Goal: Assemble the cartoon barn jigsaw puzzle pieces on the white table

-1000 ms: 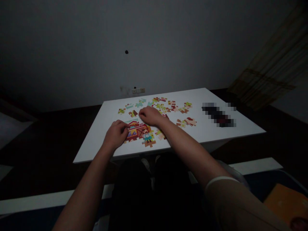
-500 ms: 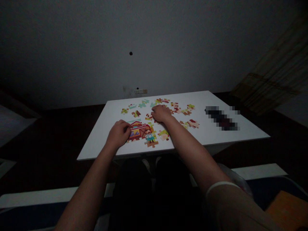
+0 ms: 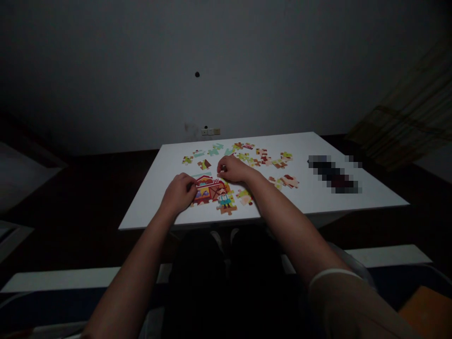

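A partly joined jigsaw (image 3: 212, 192) with a red barn picture lies near the front of the white table (image 3: 318, 197). My left hand (image 3: 179, 193) rests with curled fingers on the joined part's left edge. At the puzzle's upper right corner, my right hand (image 3: 233, 169) has its fingers curled down on a small piece that I cannot make out. Loose pieces (image 3: 247, 155) are scattered behind and to the right of both hands.
A dark blurred-out object (image 3: 334, 173) lies on the table's right side. A wall with a socket plate (image 3: 211, 132) stands behind the table. A woven mat (image 3: 406, 127) leans at the right. An orange object (image 3: 427, 310) sits at the lower right.
My right hand went back toward the loose pieces, then returned to the joined puzzle's upper right corner. My left hand stayed on the puzzle's left edge. The view shifted slightly.
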{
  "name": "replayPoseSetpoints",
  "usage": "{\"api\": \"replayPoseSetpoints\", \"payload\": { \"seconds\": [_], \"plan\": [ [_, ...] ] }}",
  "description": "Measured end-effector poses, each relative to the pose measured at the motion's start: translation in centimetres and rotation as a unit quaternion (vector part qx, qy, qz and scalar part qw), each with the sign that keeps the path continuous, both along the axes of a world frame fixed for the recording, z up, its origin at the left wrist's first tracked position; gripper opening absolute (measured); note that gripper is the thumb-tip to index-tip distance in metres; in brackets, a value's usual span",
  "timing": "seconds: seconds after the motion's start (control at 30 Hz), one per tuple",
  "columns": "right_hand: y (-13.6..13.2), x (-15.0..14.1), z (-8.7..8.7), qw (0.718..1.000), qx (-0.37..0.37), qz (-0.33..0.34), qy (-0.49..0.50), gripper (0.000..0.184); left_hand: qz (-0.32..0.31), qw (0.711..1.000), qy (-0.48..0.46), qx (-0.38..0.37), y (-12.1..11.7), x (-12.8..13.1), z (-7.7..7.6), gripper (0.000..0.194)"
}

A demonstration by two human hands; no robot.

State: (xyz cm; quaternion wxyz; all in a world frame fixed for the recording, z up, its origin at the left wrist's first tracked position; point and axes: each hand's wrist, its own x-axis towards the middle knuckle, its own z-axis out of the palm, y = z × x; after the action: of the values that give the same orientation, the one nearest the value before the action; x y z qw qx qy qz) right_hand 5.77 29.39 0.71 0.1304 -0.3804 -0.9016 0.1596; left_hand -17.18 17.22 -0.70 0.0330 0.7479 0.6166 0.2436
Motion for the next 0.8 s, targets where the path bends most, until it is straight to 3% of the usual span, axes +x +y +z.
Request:
{"api": "replayPoseSetpoints", "payload": {
  "seconds": [0.3, 0.43, 0.53, 0.73, 0.8],
  "plan": [
    [-0.3, 0.2, 0.2, 0.996, -0.004, -0.007, 0.091, 0.028, 0.023, 1.0, 0.006, -0.011, -0.2, 0.6, 0.7, 0.019],
    [-0.8, -0.8, 0.6, 0.973, -0.116, -0.017, 0.199, 0.039, 0.0, 1.0, -0.001, 0.006, -0.2, 0.5, 0.6, 0.021],
    [-1.8, -1.4, 1.4, 0.944, -0.212, 0.011, 0.253, 0.035, -0.017, 1.0, -0.005, 0.022, -0.3, 0.2, 0.4, 0.022],
    [-3.6, -1.5, 2.5, 0.907, -0.324, 0.101, 0.251, 0.04, -0.004, 1.0, 0.0, 0.016, -0.4, 0.2, 0.3, 0.022],
    [-3.7, -1.7, 2.5, 0.912, -0.319, 0.109, 0.236, 0.043, 0.002, 1.0, 0.004, 0.009, -0.4, 0.3, 0.4, 0.023]
  ]
}}
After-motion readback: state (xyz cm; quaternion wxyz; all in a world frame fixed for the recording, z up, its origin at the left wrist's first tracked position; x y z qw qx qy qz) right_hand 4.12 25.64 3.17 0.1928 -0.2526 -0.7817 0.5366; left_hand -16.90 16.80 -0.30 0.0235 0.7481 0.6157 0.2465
